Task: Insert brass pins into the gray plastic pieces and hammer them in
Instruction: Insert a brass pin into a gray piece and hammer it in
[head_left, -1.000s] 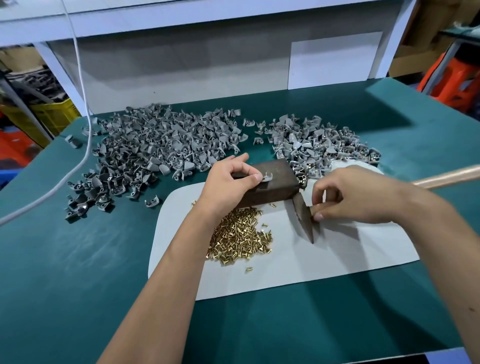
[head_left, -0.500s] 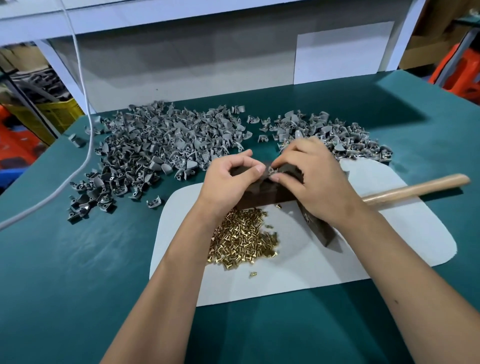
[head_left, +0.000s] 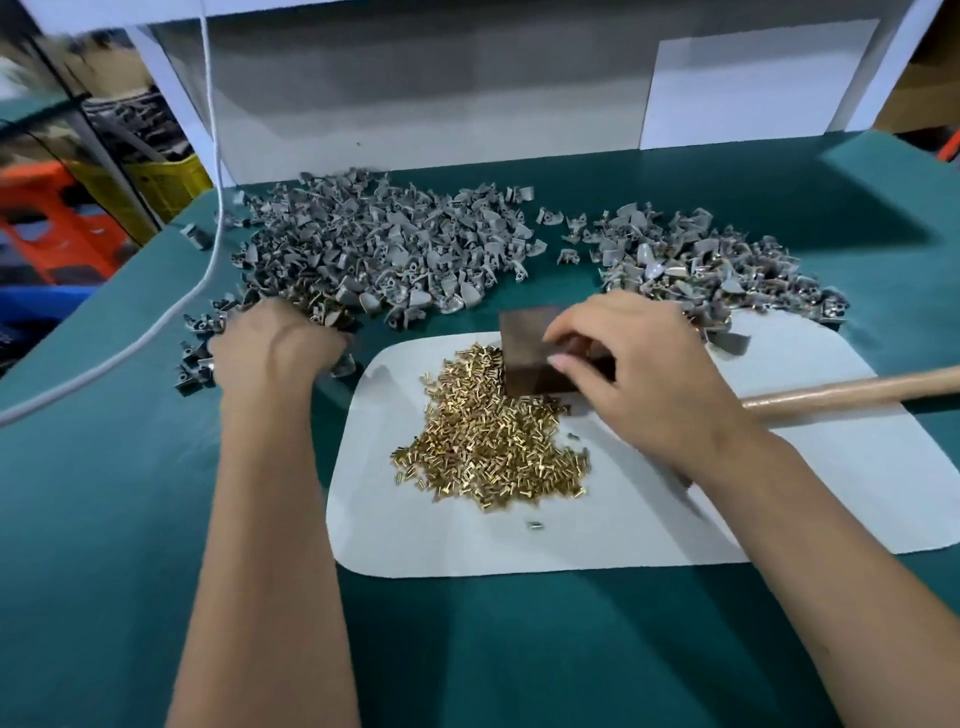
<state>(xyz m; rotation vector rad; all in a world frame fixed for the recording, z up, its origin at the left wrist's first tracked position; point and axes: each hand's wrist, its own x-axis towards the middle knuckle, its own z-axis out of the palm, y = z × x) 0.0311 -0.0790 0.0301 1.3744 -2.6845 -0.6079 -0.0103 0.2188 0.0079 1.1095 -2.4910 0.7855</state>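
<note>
My left hand (head_left: 275, 345) reaches into the near edge of the big pile of gray plastic pieces (head_left: 384, 249), fingers curled among them with the tips hidden. My right hand (head_left: 634, 364) hovers over the dark metal block (head_left: 522, 348), thumb and forefinger pinched together on a small gray piece that is almost fully hidden. The heap of brass pins (head_left: 493, 441) lies on the white mat (head_left: 571, 545) just in front of the block. The hammer's wooden handle (head_left: 857, 389) rests on the mat to the right, and my right wrist covers its head.
A second, smaller pile of gray pieces (head_left: 717, 270) sits behind the mat at the right. A white cable (head_left: 156, 332) crosses the green table (head_left: 104, 519) at the left. A white wall panel (head_left: 415, 93) bounds the back. Crates stand beyond the left edge.
My left hand left the block and moved left into the big gray pile. My right hand stays at the block, pinching. The hammer lies still on the mat.
</note>
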